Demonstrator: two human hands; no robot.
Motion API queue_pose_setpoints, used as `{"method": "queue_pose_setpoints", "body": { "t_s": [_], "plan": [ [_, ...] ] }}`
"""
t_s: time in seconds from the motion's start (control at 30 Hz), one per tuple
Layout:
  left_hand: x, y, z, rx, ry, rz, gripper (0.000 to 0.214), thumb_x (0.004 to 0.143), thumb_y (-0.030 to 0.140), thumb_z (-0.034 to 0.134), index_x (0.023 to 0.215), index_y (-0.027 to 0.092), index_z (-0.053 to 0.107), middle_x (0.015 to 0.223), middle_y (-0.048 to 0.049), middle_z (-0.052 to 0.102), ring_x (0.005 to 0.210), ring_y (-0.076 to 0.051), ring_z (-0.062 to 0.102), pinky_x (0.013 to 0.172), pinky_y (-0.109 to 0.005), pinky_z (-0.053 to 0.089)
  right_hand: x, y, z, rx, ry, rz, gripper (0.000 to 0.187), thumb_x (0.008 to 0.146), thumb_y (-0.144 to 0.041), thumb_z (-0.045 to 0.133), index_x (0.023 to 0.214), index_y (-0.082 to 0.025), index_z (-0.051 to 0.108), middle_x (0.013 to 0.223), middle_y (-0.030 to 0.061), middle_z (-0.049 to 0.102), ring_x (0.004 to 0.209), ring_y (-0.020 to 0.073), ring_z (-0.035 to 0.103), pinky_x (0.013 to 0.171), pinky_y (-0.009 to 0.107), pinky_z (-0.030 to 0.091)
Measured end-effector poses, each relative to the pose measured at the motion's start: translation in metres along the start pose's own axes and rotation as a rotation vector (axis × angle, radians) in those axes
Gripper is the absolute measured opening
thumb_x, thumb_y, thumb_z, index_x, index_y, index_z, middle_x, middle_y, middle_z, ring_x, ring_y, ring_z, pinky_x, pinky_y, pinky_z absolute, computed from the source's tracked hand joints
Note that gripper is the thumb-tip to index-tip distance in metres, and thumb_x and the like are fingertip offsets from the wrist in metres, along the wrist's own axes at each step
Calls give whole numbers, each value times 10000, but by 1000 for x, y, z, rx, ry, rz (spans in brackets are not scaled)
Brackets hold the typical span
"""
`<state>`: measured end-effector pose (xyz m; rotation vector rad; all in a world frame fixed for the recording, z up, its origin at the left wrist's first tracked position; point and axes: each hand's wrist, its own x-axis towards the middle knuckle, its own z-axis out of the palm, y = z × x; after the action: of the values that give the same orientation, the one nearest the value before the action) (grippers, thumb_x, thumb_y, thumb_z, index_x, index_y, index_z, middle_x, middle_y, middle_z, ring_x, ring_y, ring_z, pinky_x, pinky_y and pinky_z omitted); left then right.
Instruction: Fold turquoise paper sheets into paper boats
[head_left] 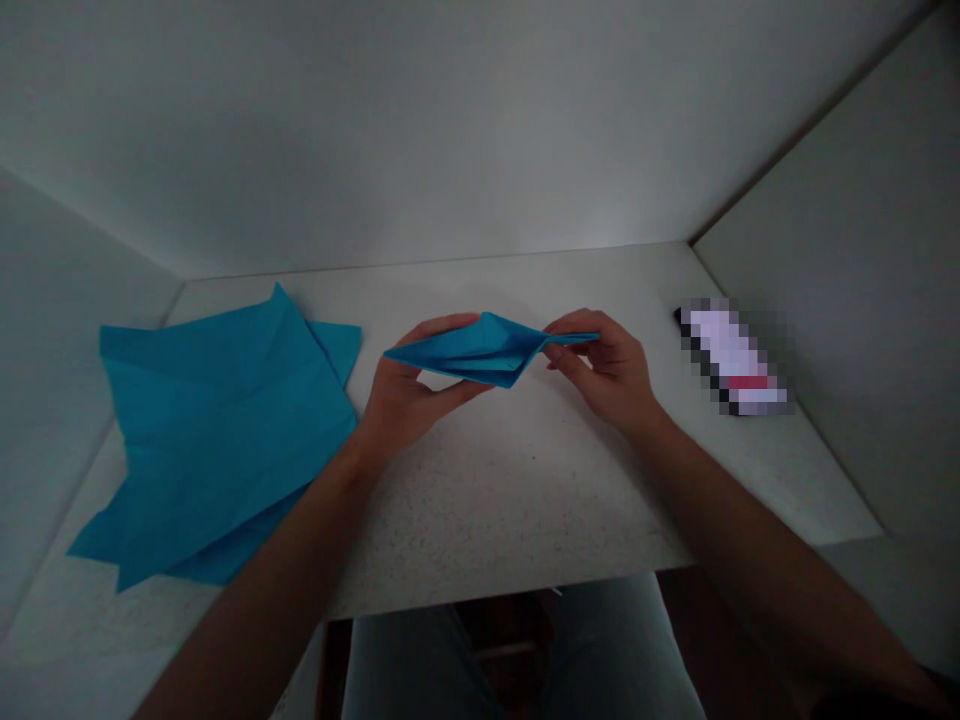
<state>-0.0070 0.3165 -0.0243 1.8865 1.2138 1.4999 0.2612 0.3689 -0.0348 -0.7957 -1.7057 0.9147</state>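
A folded blue paper boat-like shape (480,350) is held above the table between both hands. Its middle is opened out into a hollow with layered folds, and a narrow pointed end sticks out to the right. My left hand (420,390) cups the wide left part, thumb along the near side and fingers behind the far side. With thumb and fingers, my right hand (604,365) pinches the narrow right end near where it joins the body.
Several creased blue paper sheets (225,430) lie in a loose pile on the left of the white speckled table (517,500). A phone (731,355), its screen blurred out, rests at the right. White walls enclose the back and sides. The table's front edge runs above my legs.
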Motion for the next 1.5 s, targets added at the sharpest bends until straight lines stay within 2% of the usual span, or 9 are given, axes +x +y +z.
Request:
{"method": "queue_pose_setpoints", "body": {
  "t_s": [0.17,0.27,0.4,0.57,0.67,0.83,0.97,1.37,1.5],
  "plan": [
    [0,7,1,-60,11,-77,358,859,402,974,1138,252,807,1105,-46,848,1013,-223,820,912,-353,689,0,-2,0,90,-20,42,223,927,-409,894,1090,-295,794,1056,14,797,889,170,767,728,293,680],
    [0,12,3,-129,45,-189,426,786,407,1024,1136,268,825,1075,-48,846,963,-232,815,872,-358,693,-1,-6,2,122,-83,113,372,795,-411,998,1092,-291,808,1036,13,819,857,181,768,765,321,679],
    [-1,16,5,-184,31,-282,519,739,390,1050,1208,281,855,977,-43,852,828,-226,806,764,-348,694,0,-11,7,90,-144,179,295,771,-452,1002,911,-263,825,822,-4,784,748,184,713,720,342,632],
    [-2,9,6,-188,41,-333,228,788,432,1005,856,253,883,853,-35,857,785,-242,817,789,-392,713,2,-9,9,142,-46,220,315,734,-437,1032,779,-250,782,716,-23,731,653,156,660,622,305,574],
    [1,4,7,-279,91,-393,286,788,481,994,738,241,848,777,-34,841,740,-243,814,750,-395,711,3,-5,9,257,-20,267,356,695,-436,1059,772,-245,768,689,-28,738,622,153,688,604,293,588],
    [8,0,8,-416,169,-451,404,690,576,1038,744,227,843,770,-42,841,701,-226,813,699,-365,714,4,-3,8,295,-19,288,367,697,-419,1059,759,-238,745,666,-28,750,598,143,702,573,271,582],
    [12,0,6,-466,180,-452,441,726,644,1001,824,237,863,825,-32,855,689,-213,812,736,-389,737,7,-4,5,274,-8,306,390,726,-464,1035,766,-248,712,652,-35,738,588,151,703,588,302,620],
    [11,-11,4,-414,319,-423,422,715,623,1019,808,256,832,842,-14,854,733,-195,809,759,-379,729,8,-2,-2,188,-13,265,384,808,-554,967,768,-259,723,652,-29,723,585,162,700,581,326,628],
    [11,-15,2,-398,293,-416,407,740,610,1007,812,262,808,849,-7,844,769,-204,813,780,-392,721,10,-3,-7,163,40,185,337,859,-552,934,870,-260,766,728,-30,733,591,139,697,574,299,628]
  ]
}}
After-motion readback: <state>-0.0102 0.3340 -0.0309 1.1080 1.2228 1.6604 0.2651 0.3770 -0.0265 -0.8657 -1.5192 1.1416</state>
